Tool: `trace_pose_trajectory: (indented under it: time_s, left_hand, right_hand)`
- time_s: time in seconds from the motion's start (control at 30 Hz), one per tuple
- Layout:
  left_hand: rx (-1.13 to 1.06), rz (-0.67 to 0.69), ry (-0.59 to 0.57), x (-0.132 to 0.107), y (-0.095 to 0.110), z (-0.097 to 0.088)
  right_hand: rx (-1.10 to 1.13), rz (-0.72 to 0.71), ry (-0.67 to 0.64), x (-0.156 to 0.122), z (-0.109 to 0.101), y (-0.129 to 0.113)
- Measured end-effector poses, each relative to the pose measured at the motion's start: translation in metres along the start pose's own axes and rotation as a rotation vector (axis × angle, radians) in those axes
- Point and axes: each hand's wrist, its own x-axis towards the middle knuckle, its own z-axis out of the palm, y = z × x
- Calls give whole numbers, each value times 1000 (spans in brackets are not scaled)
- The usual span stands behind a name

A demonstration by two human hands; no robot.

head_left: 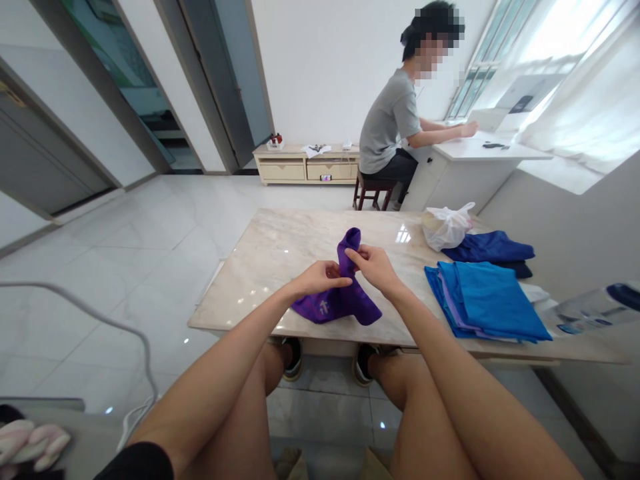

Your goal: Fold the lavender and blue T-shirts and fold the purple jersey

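Note:
A purple cloth [367, 307] with a small whitish print is bunched up over the low marble-topped table [270, 240]. Its upper part stands upright as a rolled, folded end, while the lower part spreads out on the tabletop near the front edge. My left hand [320, 279] pinches the narrowed middle of the cloth from the left, thumb in front. From the right, my right hand [376, 265] grips the upright part a little higher up, thumb and fingers closed on it. Some fingertips of both hands are hidden behind the fabric.
To the right lie folded blue fabric [493, 300], a dark blue cloth [493, 247], a white plastic bag [447, 225] and a clear bottle [590, 310]. Beyond, a person [393, 120] sits at a white desk [480, 148]. A low cabinet [283, 175] stands against the wall.

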Motion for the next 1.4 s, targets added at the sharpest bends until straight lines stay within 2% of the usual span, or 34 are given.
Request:
trace_pose_trajectory:
  time_s: [0.17, 0.27, 0.37, 0.53, 0.7, 0.8, 0.93, 1.03, 1.13, 1.23, 1.37, 1.4]
  left_hand:
    - [151, 138, 211, 4, 0, 5]
    - [83, 174, 339, 7, 5, 1]
    - [-3, 201, 443, 8, 9, -6]
    - [-20, 232, 449, 9, 8, -15]
    - [21, 269, 421, 11, 6, -14]
    - [-17, 270, 454, 16, 2, -16]
    - [-195, 164, 566, 19, -2, -28]
    - [-255, 119, 596, 17, -2, -38]
    - [-285, 99, 590, 13, 1, -45]
    - [-160, 54, 534, 3, 6, -53]
    - [171, -38, 180, -15, 10, -63]
    - [217, -40, 128, -18, 10, -66]
  right_hand:
    - [119, -25, -41, -2, 3, -9]
    - [159, -91, 32, -2, 2, -15]
    - [164, -64, 110, -1, -1, -16]
    - [126, -17, 206, 0, -8, -12]
    - [127, 28, 278, 1, -13, -11]
    - [240, 59, 302, 3, -18, -11]
    - [466, 65, 350, 9, -29, -8]
    - [516, 89, 416, 10, -37, -9]
    - [401, 170, 299, 2, -46, -15]
    - [135, 233, 33, -13, -56, -25]
    - [-385, 205, -396, -28, -65, -30]
    - [-511, 211, -483, -29, -66, -27]
